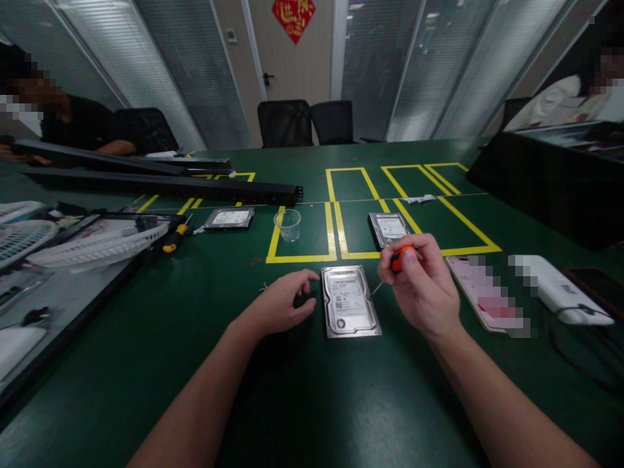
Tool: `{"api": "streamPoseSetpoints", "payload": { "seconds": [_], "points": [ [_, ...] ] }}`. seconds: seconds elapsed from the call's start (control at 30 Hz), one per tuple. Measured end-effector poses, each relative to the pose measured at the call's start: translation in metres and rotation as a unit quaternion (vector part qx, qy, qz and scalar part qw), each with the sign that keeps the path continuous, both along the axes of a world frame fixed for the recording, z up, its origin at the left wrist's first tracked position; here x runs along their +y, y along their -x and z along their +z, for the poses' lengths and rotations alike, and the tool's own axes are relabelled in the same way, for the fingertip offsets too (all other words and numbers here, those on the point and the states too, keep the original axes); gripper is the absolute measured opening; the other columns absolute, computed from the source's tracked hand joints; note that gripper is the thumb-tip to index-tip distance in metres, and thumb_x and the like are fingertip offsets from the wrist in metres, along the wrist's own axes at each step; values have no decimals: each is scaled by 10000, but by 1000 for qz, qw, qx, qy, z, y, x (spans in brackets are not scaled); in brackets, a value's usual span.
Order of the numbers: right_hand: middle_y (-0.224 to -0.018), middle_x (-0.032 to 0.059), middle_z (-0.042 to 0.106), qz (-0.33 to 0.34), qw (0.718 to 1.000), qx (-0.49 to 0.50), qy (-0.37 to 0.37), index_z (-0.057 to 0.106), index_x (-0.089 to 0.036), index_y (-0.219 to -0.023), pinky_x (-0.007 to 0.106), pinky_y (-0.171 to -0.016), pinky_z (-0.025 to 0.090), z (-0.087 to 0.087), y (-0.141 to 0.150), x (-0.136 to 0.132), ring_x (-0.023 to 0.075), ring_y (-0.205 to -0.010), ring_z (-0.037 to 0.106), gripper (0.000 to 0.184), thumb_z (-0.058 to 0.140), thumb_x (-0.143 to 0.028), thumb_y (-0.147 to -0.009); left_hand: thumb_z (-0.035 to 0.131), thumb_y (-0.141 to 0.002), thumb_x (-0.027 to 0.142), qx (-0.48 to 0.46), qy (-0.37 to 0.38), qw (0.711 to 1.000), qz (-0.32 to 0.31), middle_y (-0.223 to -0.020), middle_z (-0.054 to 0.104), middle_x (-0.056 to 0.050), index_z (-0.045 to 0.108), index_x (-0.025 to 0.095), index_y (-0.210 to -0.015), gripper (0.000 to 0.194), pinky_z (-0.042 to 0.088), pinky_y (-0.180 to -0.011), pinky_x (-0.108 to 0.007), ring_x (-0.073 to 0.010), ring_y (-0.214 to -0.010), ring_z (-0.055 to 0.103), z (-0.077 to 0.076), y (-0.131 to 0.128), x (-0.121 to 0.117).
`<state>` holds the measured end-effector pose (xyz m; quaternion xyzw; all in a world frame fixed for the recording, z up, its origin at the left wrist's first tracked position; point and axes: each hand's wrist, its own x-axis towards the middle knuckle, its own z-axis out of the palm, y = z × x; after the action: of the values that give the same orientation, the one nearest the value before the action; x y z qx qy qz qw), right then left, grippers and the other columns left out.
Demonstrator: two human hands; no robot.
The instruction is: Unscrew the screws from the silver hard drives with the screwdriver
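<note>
Nearest the camera, the bare left forearm point(195, 390) and bare right forearm point(507, 396) reach in over the green tabletop point(277, 409). Between the hands, a silver rectangular metal hard drive with a white label point(348, 299) lies flat, label up. The left hand point(280, 305), open and loosely curled, is nearer, its fingertips just beside the drive's left edge; whether they touch cannot be told. The right hand point(424, 286), a little farther off, grips an orange-handled screwdriver with a thin metal shaft point(403, 257), slanting down and left to the right edge. The drive's long axis runs away from the person, far end slightly left, the label's round mark point(340, 323) at the near end.
</note>
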<state>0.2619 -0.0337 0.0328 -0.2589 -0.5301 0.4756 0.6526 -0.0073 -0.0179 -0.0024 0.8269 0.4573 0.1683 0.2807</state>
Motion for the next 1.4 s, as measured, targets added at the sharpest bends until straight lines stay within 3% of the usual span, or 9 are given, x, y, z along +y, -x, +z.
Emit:
{"api": "streamPoseSetpoints", "payload": {
  "seconds": [0.9, 1.07, 1.23, 1.4],
  "points": [
    [-812, 9, 623, -15, 1000, -10, 6, 653, -268, -1049, 314, -598, 393, 2, -1, 0, 164, -660, 505, 149, 659, -412, -1012, 637, -943, 304, 2, 6, 1000, 1, -1076, 678, -67, 605, 217, -1353, 420, 518, -809, -377, -233, -932, 632, 1, 1, 0],
    [-838, 38, 614, -12, 1000, -12, 15, 713, -239, -1132, 351, -648, 453, 5, -3, 0, 191, -702, 540, 284, 537, -443, -1043, 639, -940, 307, 1, 5, 1000, 3, -1079, 687, -73, 608, 222, -1354, 424, 519, -805, -377, -239, -934, 636, 1, 0, 0],
    [-1000, 33, 708, -31, 999, -7, 15, 658, -262, -1012, 355, -751, 513, 5, -6, -1, 191, -807, 654, 105, 728, -322, -960, 639, -935, 287, -1, -3, 1000, -3, -1060, 680, -67, 606, 211, -1347, 421, 513, -803, -370, -233, -922, 634, 0, 0, 0],
    [-934, 14, 734, -12, 1000, 11, 16, 634, -286, -1089, 311, -635, 444, 4, -4, -2, 155, -663, 563, 148, 717, -328, -974, 642, -929, 277, 0, -3, 1000, -3, -1054, 677, -61, 606, 216, -1344, 422, 510, -801, -370, -232, -917, 632, 0, 0, 0]
  ]
}}
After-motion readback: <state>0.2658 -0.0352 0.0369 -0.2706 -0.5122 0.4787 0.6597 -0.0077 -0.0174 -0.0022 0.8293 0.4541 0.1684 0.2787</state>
